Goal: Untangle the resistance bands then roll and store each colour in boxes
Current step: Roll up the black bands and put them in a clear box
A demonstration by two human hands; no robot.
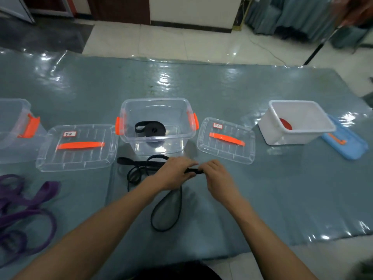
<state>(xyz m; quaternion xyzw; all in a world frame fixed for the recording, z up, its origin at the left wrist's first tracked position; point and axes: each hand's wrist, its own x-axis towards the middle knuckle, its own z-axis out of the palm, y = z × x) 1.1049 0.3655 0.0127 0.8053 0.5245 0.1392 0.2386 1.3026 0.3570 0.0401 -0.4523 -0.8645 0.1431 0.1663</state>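
Though nearly touching, left hand (175,173) and right hand (219,177), fingers (188,163) of both curled round the black band (192,170).

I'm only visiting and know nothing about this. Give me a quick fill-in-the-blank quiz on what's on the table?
1. The left hand and right hand both hold a ____ band.
2. The white box holds a ____ roll.
3. The loose bands at the left are ____.
4. The lid by the white box is ____.

Missing words: black, red, purple, blue.
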